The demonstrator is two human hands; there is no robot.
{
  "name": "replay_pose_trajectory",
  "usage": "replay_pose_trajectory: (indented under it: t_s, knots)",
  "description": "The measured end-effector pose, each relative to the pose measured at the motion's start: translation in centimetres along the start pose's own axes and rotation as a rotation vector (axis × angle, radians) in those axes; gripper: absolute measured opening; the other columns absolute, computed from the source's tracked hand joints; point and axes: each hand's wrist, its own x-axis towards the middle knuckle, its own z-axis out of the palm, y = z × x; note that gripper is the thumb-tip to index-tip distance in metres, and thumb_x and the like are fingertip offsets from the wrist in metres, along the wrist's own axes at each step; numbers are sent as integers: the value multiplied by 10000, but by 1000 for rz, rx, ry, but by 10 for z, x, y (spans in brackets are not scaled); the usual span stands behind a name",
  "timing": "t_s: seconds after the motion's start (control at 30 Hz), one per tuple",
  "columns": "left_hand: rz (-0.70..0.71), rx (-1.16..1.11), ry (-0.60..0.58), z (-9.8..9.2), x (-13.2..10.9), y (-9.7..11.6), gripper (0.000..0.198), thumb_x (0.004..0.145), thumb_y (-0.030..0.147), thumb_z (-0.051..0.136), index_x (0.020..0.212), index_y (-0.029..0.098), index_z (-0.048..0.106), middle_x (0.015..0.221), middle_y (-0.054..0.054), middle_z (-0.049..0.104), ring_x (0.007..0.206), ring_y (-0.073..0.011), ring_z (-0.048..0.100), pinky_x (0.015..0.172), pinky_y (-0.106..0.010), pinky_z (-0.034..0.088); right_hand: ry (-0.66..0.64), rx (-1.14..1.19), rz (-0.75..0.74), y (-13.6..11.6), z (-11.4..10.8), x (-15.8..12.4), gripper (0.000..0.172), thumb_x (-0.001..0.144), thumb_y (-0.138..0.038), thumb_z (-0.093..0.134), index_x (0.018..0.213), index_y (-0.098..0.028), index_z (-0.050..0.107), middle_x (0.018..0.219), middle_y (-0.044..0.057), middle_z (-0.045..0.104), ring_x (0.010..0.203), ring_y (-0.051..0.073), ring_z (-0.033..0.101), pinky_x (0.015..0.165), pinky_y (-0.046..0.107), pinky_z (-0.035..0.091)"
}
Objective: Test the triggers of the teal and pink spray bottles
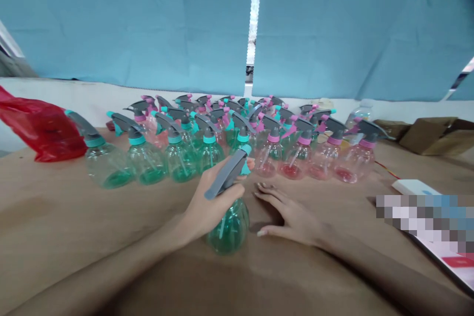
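Note:
My left hand (213,195) is wrapped round the neck and grey trigger head of a green spray bottle (229,229), close in front of me at the table's middle. The bottle is see-through, with a pale tube inside and a teal nozzle tip. Just right of it, my right hand (291,212) lies with its fingers apart on the tabletop, holding nothing. Behind both hands stand rows of spray bottles: green ones with teal collars (183,160) towards the left, pink ones with pink collars (296,160) towards the right. Those farther back are partly hidden.
A red plastic bag (48,128) lies at the left. Brown cardboard boxes (437,136) and a clear plastic bottle (361,111) stand at the back right. A white box (414,187) and a partly blurred flat item (440,242) are on the right. Blue sheeting (148,24) hangs behind the brown table (48,217).

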Motion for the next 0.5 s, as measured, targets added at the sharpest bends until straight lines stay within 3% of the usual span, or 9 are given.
replay_pose_trajectory:
  t_s: [0.23, 0.5]
  knots:
    - [-19, -152, -39, 4, 5, 3, 299, 716, 262, 508, 990, 289, 622, 861, 5, 640, 866, -231, 607, 780, -365, 508, -12, -46, 2, 2, 5, 0, 797, 760, -646, 563, 1389, -179, 419, 1483, 132, 343, 1375, 298, 283, 1101, 517, 271]
    - [-5, -235, -79, 15, 10, 1, 243, 739, 227, 521, 976, 257, 567, 853, 8, 631, 796, -200, 608, 792, -353, 494, -66, -91, -10, -1, -2, 2, 781, 818, -651, 469, 1414, -157, 369, 1495, 117, 313, 1393, 253, 241, 1132, 470, 233]
